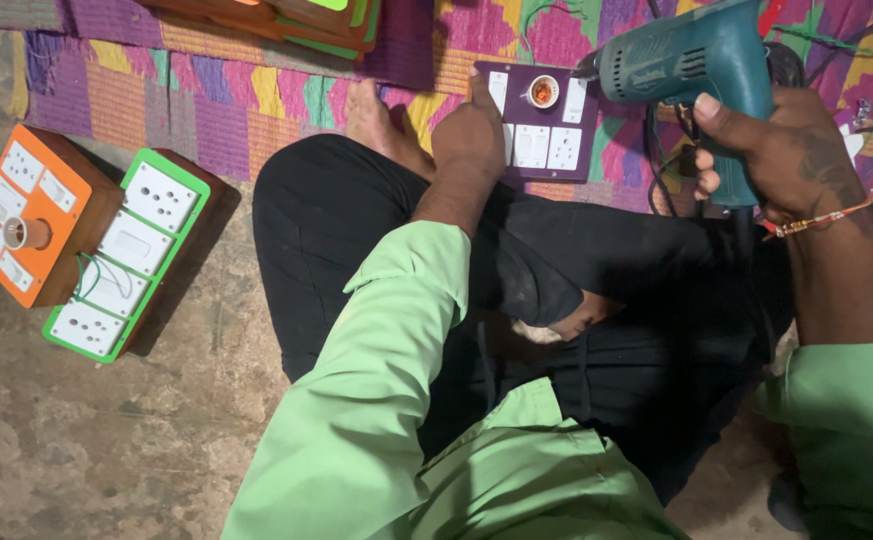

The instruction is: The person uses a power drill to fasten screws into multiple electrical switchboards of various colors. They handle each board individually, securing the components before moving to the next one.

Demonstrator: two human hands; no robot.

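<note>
Head view, far left of the frame: an orange switch board (28, 225) and a green switch board (124, 253) sit finished-looking on the floor (106, 440); centre top, the left hand (468, 135) presses flat on the purple switch board (539, 120), long axis across the frame; right, the right hand (786, 160), grip wrapped round the teal drill (691, 60), nose pointing left at the board; fastening looks underway.
</note>
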